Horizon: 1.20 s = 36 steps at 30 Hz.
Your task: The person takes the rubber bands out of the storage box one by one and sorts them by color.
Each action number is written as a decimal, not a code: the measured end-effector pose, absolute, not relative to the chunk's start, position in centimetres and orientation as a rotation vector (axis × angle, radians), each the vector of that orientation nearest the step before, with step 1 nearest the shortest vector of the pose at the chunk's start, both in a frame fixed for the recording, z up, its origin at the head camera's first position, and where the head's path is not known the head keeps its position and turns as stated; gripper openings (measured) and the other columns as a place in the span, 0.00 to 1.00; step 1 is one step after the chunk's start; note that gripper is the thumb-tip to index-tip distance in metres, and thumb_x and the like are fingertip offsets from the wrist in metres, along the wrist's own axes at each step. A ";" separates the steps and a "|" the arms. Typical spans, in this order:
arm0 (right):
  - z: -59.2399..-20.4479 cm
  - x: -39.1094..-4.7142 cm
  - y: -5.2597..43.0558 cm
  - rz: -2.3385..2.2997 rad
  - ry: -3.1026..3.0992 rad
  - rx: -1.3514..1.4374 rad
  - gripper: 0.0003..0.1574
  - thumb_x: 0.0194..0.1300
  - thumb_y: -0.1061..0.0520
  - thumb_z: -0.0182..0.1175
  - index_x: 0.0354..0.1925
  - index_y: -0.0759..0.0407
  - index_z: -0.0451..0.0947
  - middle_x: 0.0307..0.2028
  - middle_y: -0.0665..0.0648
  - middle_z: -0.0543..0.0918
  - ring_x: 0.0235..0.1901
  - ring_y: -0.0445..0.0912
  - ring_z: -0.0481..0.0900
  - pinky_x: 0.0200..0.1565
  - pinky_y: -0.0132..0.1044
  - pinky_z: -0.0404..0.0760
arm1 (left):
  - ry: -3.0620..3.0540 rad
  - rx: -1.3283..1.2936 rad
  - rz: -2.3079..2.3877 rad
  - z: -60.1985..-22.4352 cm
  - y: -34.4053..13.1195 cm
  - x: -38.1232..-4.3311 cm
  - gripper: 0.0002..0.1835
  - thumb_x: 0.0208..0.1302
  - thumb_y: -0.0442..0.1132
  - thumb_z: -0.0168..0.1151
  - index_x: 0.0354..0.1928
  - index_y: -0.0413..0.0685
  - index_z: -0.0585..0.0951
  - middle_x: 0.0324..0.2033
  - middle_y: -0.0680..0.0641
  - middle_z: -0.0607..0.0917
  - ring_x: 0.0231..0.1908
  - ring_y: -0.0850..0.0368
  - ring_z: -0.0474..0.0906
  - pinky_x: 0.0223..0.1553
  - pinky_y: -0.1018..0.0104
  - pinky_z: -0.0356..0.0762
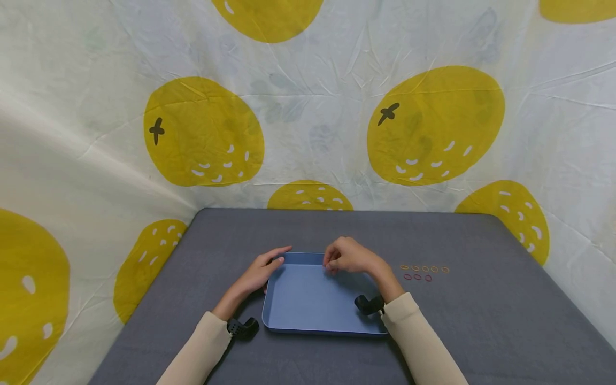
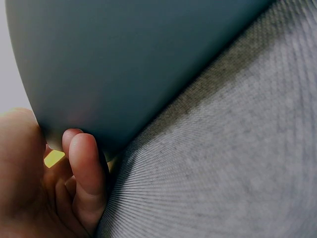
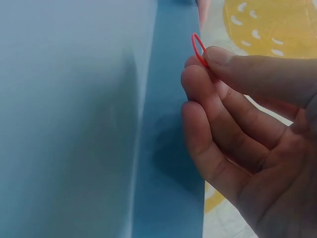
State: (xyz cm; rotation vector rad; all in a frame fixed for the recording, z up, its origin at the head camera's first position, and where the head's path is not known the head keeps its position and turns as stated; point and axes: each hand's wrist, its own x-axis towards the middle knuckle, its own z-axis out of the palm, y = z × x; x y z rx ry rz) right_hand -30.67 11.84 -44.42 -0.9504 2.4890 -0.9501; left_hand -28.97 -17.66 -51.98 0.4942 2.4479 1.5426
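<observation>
A blue rectangular tray with low walls sits on the table between the hands. At its far left corner my left hand grips it, thumb over the rim. In the left wrist view, curled fingers lie against the tray's outer wall. Over the far wall, my right hand pinches a small red rubber band between thumb and forefinger. The band stands up from the fingertips as a narrow loop, and the other fingers curl loosely below it.
Right of the tray, several orange rubber bands lie in a row, with a shorter row of red rubber bands in front. A dark grey cloth covers the table. Behind hangs a white curtain with yellow fruit prints.
</observation>
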 end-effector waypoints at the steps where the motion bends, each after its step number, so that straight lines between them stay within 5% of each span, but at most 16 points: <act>1: -44.4 -30.7 11.9 -0.957 2.485 -0.950 0.05 0.63 0.63 0.62 0.33 0.59 0.85 0.29 0.53 0.87 0.28 0.48 0.85 0.31 0.35 0.82 | 2.447 0.495 1.543 -52.0 -17.7 -29.0 0.21 0.74 0.53 0.46 0.67 0.71 0.68 0.62 0.49 0.74 0.07 0.52 0.68 0.12 0.52 0.75; 17: -42.4 -30.0 12.4 -0.986 2.517 -0.996 0.06 0.65 0.60 0.62 0.35 0.60 0.85 0.29 0.51 0.86 0.30 0.52 0.83 0.31 0.35 0.80 | 2.420 0.509 1.586 -51.8 -17.7 -28.8 0.22 0.73 0.53 0.49 0.67 0.69 0.69 0.59 0.48 0.77 0.06 0.50 0.67 0.10 0.54 0.72; 26: -41.5 -29.7 12.9 -1.028 2.543 -0.979 0.05 0.64 0.60 0.63 0.35 0.61 0.85 0.29 0.50 0.86 0.27 0.41 0.81 0.32 0.33 0.81 | 2.446 0.507 1.547 -51.8 -17.6 -28.9 0.22 0.74 0.54 0.47 0.68 0.69 0.68 0.60 0.48 0.76 0.07 0.51 0.67 0.11 0.53 0.74; 36: -40.4 -29.2 13.3 -1.061 2.585 -1.011 0.04 0.64 0.60 0.63 0.34 0.53 0.85 0.30 0.54 0.87 0.29 0.49 0.83 0.32 0.34 0.81 | 2.452 0.513 1.535 -51.9 -17.6 -28.9 0.22 0.75 0.53 0.46 0.69 0.68 0.67 0.64 0.49 0.73 0.07 0.50 0.68 0.12 0.51 0.75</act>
